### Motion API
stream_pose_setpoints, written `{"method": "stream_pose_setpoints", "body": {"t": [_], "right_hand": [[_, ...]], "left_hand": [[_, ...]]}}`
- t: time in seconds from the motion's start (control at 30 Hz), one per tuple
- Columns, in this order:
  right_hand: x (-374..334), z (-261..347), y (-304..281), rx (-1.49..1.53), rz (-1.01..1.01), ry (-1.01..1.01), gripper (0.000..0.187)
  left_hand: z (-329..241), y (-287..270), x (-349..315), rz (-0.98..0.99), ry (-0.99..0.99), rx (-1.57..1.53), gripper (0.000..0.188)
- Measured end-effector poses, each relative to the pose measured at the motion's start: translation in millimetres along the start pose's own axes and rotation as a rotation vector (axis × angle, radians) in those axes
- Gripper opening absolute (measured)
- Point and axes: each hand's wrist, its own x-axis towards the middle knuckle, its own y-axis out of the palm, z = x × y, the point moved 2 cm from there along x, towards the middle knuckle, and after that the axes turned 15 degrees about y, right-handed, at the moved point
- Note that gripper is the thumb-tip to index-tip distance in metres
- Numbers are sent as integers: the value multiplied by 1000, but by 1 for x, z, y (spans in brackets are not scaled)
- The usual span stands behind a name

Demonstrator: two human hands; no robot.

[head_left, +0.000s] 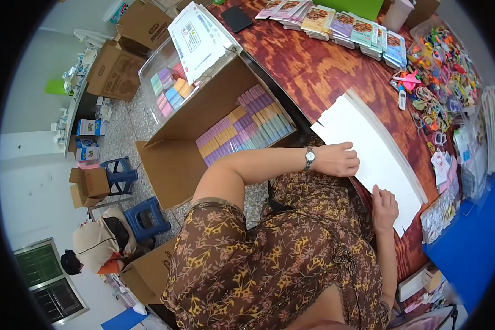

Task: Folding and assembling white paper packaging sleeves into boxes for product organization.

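Note:
A stack of large white sheets (371,146) lies on the table in front of me, its several layers showing along the far edge and a small notch at the left end. My left hand (338,159), with a watch (310,158) on its wrist, rests at the near edge of the stack. Its fingers are curled under; what they grip, if anything, is hidden. Farther right, my right hand (385,209) lies on the near edge of the top sheet, fingers bent and the thumb set apart from them.
A cardboard box (173,129) with rows of pastel packs stands left, beside a clear bin (154,104). Card stacks (341,27) line the table's far side. Colourful trinkets (445,66) heap at right. Behind, another person (102,242) sits near blue stools (147,217).

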Motion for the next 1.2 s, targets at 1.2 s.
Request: {"method": "stream_pose_setpoints", "body": {"t": [1.2], "right_hand": [[28,-51,40,144,313,-5,47]], "left_hand": [[64,37,26,301,313,-561,76]]}}
